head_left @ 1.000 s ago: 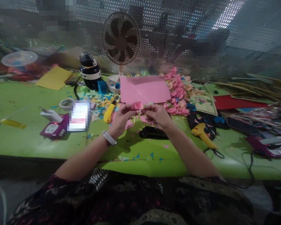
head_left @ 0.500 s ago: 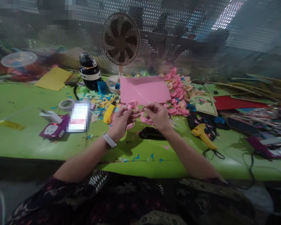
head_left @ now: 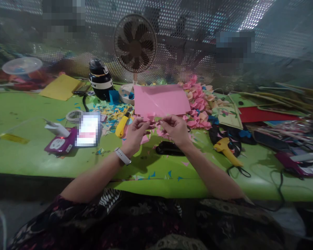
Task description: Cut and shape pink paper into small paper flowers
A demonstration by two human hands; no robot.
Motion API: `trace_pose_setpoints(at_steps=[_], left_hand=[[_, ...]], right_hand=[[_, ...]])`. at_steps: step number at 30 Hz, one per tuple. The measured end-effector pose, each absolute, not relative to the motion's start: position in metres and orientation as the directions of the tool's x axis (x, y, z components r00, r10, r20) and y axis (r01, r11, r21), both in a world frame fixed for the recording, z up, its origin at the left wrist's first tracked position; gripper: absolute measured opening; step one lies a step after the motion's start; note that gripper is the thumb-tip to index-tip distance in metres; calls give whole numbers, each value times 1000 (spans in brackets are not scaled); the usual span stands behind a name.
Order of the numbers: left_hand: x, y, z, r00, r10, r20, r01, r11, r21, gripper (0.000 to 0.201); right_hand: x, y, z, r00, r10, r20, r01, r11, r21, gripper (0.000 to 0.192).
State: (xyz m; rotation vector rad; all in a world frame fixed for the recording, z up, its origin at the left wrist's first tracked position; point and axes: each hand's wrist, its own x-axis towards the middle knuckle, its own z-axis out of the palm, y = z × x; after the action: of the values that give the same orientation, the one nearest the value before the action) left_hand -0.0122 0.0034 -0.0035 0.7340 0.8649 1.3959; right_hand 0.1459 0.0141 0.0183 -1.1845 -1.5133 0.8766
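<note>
Over the middle of the green table, my left hand (head_left: 135, 133) is closed in a pinch, with a small pink paper piece (head_left: 150, 117) showing at its fingertips. My right hand (head_left: 176, 128) faces it a short gap away, thumb and forefinger pressed together; whatever sits between them is too small to make out. Behind both hands lies a pink paper sheet (head_left: 161, 99). A black stapler-like object (head_left: 168, 148) rests below my right wrist. Left of my left hand is a yellow box cutter (head_left: 122, 125).
Pink paper flowers (head_left: 197, 100) are heaped behind right. A yellow glue gun (head_left: 228, 151) with a cord lies right. At left are a phone (head_left: 87, 130), a tape roll (head_left: 74, 116) and a purple device (head_left: 61, 142). A fan (head_left: 135, 48) and black jug (head_left: 100, 81) stand behind.
My fingertips have drawn slightly apart, and the pink piece at my left fingers has shifted a little. The things on the table have stayed in place.
</note>
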Motion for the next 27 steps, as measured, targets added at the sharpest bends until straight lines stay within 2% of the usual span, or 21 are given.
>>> trace_pose_setpoints(at_steps=[4,14,27], left_hand=[[-13,3,-2,-54,996,-65,-506,29,862,28],[-12,3,-5,-6,1000,9,-545,-10,838,38],[-14,5,-6,1,1000,-4,-534,4,846,51]], right_hand=[[146,14,20,-23,965,261,254,258,-932,25],[146,15,20,-24,967,254,212,253,-944,24],[145,13,19,-55,973,222,176,229,-957,31]])
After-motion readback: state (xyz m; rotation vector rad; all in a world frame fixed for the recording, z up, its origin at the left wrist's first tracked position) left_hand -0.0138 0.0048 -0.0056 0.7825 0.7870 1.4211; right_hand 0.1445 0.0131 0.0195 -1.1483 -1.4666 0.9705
